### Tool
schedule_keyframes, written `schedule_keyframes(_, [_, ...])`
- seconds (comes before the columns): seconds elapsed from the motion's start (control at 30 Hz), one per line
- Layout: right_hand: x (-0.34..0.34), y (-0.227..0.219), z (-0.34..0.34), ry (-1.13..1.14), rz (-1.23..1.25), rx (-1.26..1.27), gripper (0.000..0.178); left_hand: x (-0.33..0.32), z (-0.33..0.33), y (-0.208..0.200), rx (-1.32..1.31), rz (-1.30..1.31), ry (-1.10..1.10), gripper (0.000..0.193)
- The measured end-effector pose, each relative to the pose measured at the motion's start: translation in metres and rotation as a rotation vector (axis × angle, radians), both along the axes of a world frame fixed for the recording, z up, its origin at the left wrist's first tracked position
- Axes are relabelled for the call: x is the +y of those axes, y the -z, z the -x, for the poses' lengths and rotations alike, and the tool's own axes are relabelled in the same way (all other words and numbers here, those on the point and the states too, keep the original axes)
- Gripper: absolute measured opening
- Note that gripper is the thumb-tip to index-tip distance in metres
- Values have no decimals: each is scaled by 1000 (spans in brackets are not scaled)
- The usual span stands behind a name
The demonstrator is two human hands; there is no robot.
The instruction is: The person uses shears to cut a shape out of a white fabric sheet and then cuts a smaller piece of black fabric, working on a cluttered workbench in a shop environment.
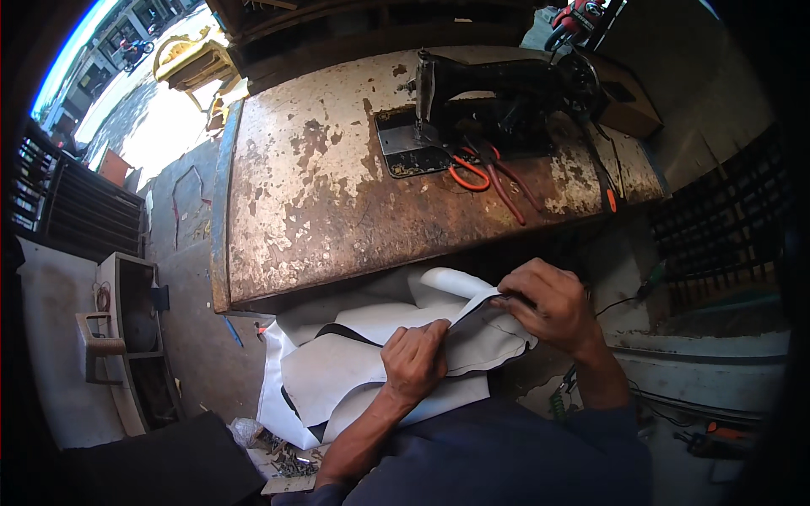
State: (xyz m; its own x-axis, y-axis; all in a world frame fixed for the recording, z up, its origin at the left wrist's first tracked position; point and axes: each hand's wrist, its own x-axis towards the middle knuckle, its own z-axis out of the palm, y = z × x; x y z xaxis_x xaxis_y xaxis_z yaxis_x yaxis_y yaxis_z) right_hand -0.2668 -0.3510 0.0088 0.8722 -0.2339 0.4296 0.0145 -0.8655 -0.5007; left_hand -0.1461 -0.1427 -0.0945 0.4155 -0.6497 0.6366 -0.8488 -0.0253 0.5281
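Note:
A large piece of pale grey sheet material with black edging (333, 375) lies bunched across my lap, below the worktable's front edge. My left hand (413, 358) is closed on its folded edge near the middle. Farther right, my right hand (547, 304) pinches the same edge, fingertips pressed together. Between the two hands the edge runs taut and slants up to the right. A rolled white part of the material (456, 282) shows just behind my right hand. What lies inside the fingertips is hidden.
On the worn worktable (312, 211) stands a black sewing machine (498, 80). Orange-handled scissors (469, 173) and red-handled pliers (510, 190) lie before it. A wooden box (629, 101) sits behind right. Small metal pieces (291, 462) lie lower left; a blue pen-like object (233, 331) is on the floor.

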Motion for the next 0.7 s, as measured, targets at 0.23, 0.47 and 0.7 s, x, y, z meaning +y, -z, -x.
schedule_keyframes(0.23, [43,39,73,80,260,-191,24,23,38,22,35,22,111,37])
schedule_keyframes(0.47, [82,61,107,361,-130,-153,35,23,36,17,-50,-24,214,33])
schedule_keyframes(0.7, [105,81,87,618,-657,13,32,3,72,8,-135,-166,514,30])
